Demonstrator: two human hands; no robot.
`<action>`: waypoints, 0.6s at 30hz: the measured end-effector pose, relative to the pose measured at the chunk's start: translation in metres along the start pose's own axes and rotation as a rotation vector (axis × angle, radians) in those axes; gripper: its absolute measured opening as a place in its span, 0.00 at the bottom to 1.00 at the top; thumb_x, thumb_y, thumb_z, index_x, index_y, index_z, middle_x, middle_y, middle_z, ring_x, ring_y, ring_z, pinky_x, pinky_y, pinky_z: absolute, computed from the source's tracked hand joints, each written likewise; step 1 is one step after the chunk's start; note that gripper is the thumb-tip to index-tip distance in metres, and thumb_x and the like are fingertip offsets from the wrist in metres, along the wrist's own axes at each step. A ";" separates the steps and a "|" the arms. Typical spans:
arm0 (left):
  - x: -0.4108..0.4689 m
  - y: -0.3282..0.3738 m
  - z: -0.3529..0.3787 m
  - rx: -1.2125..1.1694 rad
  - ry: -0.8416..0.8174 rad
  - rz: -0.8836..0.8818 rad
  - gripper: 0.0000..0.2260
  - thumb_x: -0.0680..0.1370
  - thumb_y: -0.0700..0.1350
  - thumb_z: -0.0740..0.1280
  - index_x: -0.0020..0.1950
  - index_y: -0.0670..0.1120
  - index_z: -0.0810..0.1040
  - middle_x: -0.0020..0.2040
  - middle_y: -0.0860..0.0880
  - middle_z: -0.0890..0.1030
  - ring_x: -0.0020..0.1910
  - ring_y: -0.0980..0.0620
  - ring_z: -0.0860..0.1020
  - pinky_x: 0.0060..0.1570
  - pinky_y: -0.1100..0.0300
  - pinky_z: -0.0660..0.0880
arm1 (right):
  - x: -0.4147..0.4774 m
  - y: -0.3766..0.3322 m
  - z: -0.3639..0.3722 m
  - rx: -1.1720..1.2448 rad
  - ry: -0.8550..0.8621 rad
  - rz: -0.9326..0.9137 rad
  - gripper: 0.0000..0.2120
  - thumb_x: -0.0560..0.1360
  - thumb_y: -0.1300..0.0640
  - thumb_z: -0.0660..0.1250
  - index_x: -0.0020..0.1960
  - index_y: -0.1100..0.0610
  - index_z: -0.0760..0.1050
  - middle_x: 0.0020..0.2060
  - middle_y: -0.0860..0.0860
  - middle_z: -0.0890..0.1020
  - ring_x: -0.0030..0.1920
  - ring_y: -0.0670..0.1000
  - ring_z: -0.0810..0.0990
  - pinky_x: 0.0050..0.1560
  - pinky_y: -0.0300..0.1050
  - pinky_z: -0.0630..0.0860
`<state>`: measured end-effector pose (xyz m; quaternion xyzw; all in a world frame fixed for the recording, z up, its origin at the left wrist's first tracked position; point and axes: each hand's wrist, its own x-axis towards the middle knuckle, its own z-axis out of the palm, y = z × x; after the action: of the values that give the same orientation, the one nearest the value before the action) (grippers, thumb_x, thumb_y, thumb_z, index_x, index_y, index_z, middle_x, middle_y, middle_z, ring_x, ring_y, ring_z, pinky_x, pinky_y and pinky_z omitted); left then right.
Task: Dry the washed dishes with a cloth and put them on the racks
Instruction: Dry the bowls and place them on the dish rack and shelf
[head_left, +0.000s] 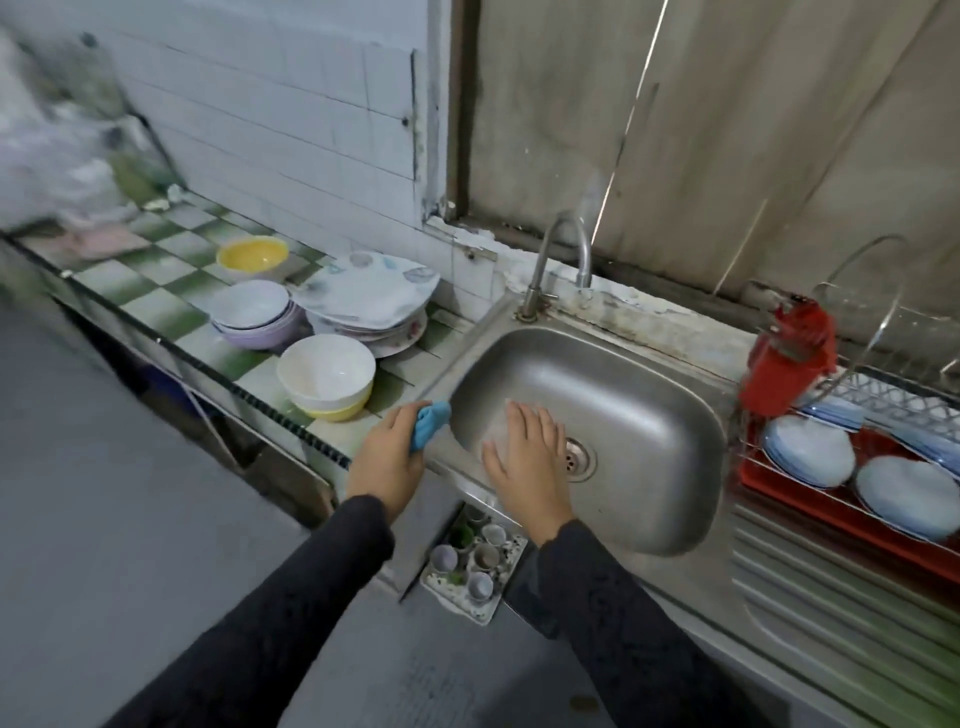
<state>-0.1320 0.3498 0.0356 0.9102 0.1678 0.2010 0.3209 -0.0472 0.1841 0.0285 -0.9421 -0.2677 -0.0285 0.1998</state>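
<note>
left hand (389, 460) grips a blue cloth (430, 423); right hand (530, 460), fingers straight, over the steel sink (649, 415). checkered tile counter (156, 306) left of the hands, dish rack (893, 400) right.

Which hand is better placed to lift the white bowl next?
Probably right: the right hand hovers open over the steel sink; the left hand, though nearer the white bowl, grips the blue cloth.

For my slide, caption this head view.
Left hand grips a blue cloth beside the steel sink; open right hand hovers over it.
</note>
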 end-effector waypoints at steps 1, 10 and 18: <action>-0.001 -0.009 -0.007 0.003 0.007 -0.017 0.23 0.73 0.32 0.66 0.67 0.46 0.74 0.62 0.44 0.78 0.56 0.42 0.77 0.49 0.59 0.69 | 0.003 -0.009 0.007 0.002 0.011 -0.016 0.28 0.83 0.47 0.57 0.79 0.58 0.60 0.76 0.55 0.67 0.79 0.58 0.58 0.79 0.57 0.51; 0.004 -0.100 -0.066 -0.001 0.147 -0.220 0.21 0.72 0.32 0.66 0.64 0.46 0.76 0.59 0.46 0.79 0.55 0.45 0.77 0.51 0.60 0.70 | 0.057 -0.108 0.068 0.074 0.002 -0.203 0.22 0.77 0.53 0.65 0.67 0.62 0.74 0.61 0.58 0.79 0.64 0.60 0.75 0.66 0.55 0.71; 0.057 -0.177 -0.096 0.004 0.176 -0.267 0.19 0.76 0.36 0.66 0.64 0.50 0.75 0.61 0.50 0.78 0.55 0.49 0.77 0.54 0.54 0.75 | 0.133 -0.174 0.125 0.112 -0.160 -0.214 0.24 0.81 0.51 0.61 0.75 0.60 0.66 0.69 0.58 0.72 0.70 0.58 0.68 0.69 0.52 0.66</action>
<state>-0.1594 0.5545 0.0038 0.8593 0.3152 0.2351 0.3270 -0.0301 0.4338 -0.0026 -0.8948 -0.3831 0.0407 0.2258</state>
